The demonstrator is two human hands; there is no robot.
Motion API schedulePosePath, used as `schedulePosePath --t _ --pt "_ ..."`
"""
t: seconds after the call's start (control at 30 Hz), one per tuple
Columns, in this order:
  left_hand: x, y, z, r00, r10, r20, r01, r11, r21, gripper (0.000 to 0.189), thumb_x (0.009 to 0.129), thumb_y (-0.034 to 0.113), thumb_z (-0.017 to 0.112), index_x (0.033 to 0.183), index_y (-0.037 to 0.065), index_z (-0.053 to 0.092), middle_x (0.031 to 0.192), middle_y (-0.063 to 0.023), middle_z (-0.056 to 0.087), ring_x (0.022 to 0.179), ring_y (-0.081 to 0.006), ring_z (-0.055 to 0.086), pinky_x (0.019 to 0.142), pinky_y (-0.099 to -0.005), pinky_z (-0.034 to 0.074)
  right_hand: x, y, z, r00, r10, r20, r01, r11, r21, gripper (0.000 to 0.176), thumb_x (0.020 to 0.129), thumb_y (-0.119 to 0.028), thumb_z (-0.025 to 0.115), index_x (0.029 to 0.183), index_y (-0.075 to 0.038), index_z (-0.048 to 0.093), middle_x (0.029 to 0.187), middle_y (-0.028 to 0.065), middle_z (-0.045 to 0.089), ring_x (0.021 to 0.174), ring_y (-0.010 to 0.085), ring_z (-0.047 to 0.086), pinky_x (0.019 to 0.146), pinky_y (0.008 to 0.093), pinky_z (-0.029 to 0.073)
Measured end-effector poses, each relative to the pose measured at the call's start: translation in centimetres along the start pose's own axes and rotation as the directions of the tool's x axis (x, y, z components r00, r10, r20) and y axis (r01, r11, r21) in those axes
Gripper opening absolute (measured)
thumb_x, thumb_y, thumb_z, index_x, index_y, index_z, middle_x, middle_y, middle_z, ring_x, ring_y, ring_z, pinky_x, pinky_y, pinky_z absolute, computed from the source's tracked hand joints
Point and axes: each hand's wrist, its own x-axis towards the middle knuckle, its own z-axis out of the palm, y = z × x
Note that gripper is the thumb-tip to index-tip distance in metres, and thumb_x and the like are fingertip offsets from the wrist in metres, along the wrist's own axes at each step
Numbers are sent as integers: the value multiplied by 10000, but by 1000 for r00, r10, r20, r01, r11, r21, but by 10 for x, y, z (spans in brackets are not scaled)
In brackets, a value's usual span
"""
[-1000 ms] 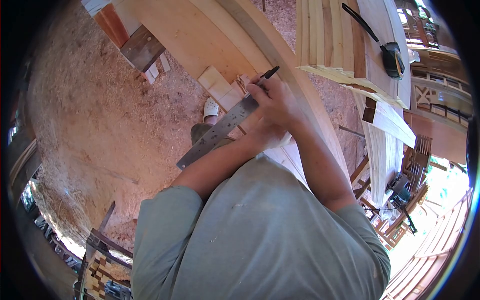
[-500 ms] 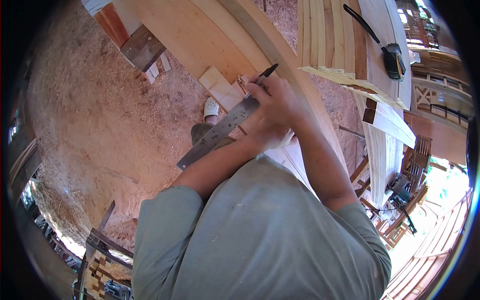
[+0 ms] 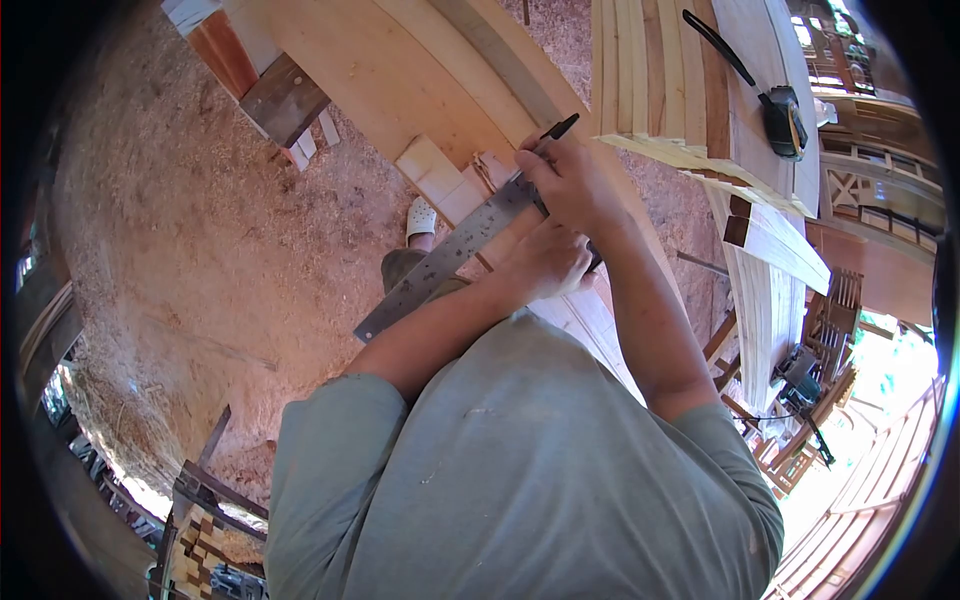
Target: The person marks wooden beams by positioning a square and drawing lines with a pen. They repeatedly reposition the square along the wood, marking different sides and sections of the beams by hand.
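Note:
My left hand (image 3: 545, 262) is closed on the dark stock of a try square, partly hidden under the fingers. The square's spotted metal blade (image 3: 440, 260) slants down-left across the board and past its edge. Above it, my right hand (image 3: 578, 185) pinches a black pen (image 3: 558, 127) beside the blade's upper end. The pen's writing tip is hidden by the fingers. Under both hands lies a wide wooden board (image 3: 400, 70). A small pale wood piece (image 3: 437, 172) sits at its left edge, close to the blade.
At the upper right, a stack of curved planks (image 3: 665, 80) carries a black tape measure (image 3: 786, 122). A white-painted beam (image 3: 780, 250) stands below it. Sawdust covers the floor (image 3: 230, 230). A foot in a white clog (image 3: 421, 216) shows beside the board. Wood blocks (image 3: 195, 555) are piled lower left.
My right hand has moved up and right with the pen, away from my left hand. More of my left hand and the dark stock now shows. The blade has barely moved.

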Motion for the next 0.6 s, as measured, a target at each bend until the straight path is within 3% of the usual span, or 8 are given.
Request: schedulePosePath --t 0.03,0.1,0.23,0.3,0.33,0.4,0.53,0.6 --pt "-1 0 2 999 7 -54 -7 1000 5 314 862 395 693 923 94 758 917 -110 742 967 -271 693 896 -439 497 -1 -2 0 1000 -1 0 1 1000 -1 293 969 -266 650 1067 8 684 861 81 689 817 164 645 781 333 509" --pt "-1 -2 9 994 16 -108 -15 1000 11 326 872 408 678 893 94 766 901 -111 744 957 -269 697 893 -438 499 -4 -10 0 998 -42 -45 45 997 64 318 926 -285 665 1029 11 719 810 204 703 769 321 703 729 411 527" --pt "1 -4 18 991 13 -132 -19 999 -47 351 879 423 656 876 90 768 896 -113 741 962 -268 695 898 -435 497 -3 -12 2 998 -49 28 48 998 29 321 923 -285 665 1031 12 719 821 207 706 787 337 707 739 415 529" --pt "0 -3 11 984 27 -177 -30 1000 -11 342 874 419 660 874 95 769 892 -109 741 963 -266 694 900 -432 496 -1 -8 0 1000 -1 5 1 999 43 304 956 -273 659 1054 13 695 833 102 699 806 180 665 761 340 514" --pt "-1 -3 3 983 60 -173 -53 998 42 324 863 406 673 895 98 768 896 -107 740 964 -268 693 900 -432 496 -1 -9 -2 1000 -2 5 2 999 42 304 956 -273 659 1054 13 695 833 102 699 806 180 665 761 340 514" --pt "-3 -2 -2 981 93 -169 -78 992 94 310 852 393 687 916 100 766 901 -105 740 965 -270 692 901 -433 496 -1 -16 -8 999 -9 -51 8 1000 -9 297 931 -269 650 1019 6 720 845 224 704 841 371 700 769 438 525" --pt "0 -4 15 987 40 -157 -45 998 -32 274 834 366 715 924 112 763 907 -98 741 978 -268 688 922 -433 483 -3 -18 -5 998 -55 -36 49 987 -153 291 934 -270 650 991 8 717 854 234 699 860 400 687 774 470 523" --pt "1 -5 25 990 7 -141 -23 993 -116 263 832 362 720 923 119 764 911 -95 741 983 -266 687 932 -432 477 -3 -12 1 991 -123 -47 108 965 -239 234 936 -231 650 1027 -23 705 827 173 697 794 324 694 736 408 526"
